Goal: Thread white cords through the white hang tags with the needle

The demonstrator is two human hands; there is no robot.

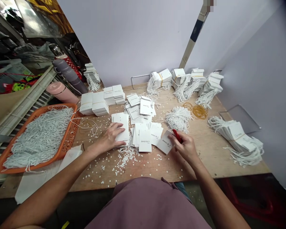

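My left hand lies over a stack of white hang tags, its curved fingers and thumb gripping the stack against the table. In my right hand is a slim red tool whose working end is hidden. The thumb of that hand also pinches a printed tag marked "SHUI.B.Y". Fanned tags with the same print lie between my hands. Behind them is a looser pile of printed tags. Small white punched-out dots are scattered by my left hand.
An orange basket full of white strings stands left. Nearer the wall sit tag stacks, a string heap, rubber bands and banded strung tags. Another strung bundle lies right. Bottles stand far left.
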